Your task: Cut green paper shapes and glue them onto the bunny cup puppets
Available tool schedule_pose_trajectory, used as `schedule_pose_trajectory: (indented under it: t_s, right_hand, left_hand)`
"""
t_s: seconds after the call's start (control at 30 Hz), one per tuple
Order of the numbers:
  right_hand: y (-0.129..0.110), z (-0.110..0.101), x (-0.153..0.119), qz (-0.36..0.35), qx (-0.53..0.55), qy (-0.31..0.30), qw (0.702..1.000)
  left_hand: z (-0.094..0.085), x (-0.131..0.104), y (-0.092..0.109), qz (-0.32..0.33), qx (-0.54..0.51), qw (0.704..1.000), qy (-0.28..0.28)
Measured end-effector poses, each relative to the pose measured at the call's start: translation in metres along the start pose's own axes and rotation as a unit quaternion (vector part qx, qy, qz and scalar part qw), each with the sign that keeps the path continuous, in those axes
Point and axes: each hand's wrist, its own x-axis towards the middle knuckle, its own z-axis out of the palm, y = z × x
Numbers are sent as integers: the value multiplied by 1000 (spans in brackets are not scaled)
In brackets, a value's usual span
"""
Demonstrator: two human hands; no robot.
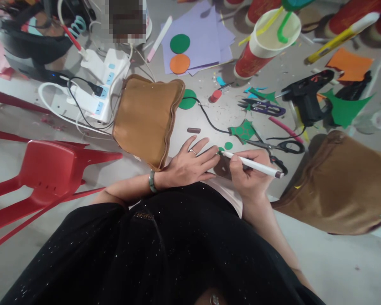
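My right hand [252, 171] grips a white marker pen [254, 164], its tip on a small green paper circle [221, 151]. Flat on the table lies my left hand [192, 163], fingers spread, with fingertips at the edge of that same circle. Another small green circle [228, 145] rests just beyond it. A dark marker cap [194, 130] lies above my left hand. Farther back are a green paper scrap with round marks [244, 130] and a pair of scissors [285, 146]. Whether my left fingertips press on the circle is hard to make out.
Brown pouches lie on the left [146, 118] and right [343, 186]. A glue gun [311, 95], thread snips [263, 107] and a red paper cup [254, 59] stand farther back. Purple paper [203, 34] and a power strip [106, 91] are at the back left; a red chair [51, 165] is beside the table.
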Motion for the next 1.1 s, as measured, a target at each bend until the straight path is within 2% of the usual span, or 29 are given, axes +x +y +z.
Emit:
schedule_pose_trajectory:
  t_s: [0.4, 0.63, 0.8, 1.1]
  right_hand:
    - [-1, 1, 1, -1, -26, -4, 1000]
    - [-2, 1, 2, -19, -10, 15, 1000]
    - [-4, 1, 2, -5, -14, 16, 1000]
    - [-5, -1, 1, 29, -45, -5, 999]
  left_hand:
    - [0, 0, -1, 4, 3, 1000, 26]
    - [-1, 0, -1, 3, -14, 1000, 14]
    - [-4, 1, -1, 8, -3, 999, 47]
    - [-8, 3, -1, 7, 1, 1000, 6]
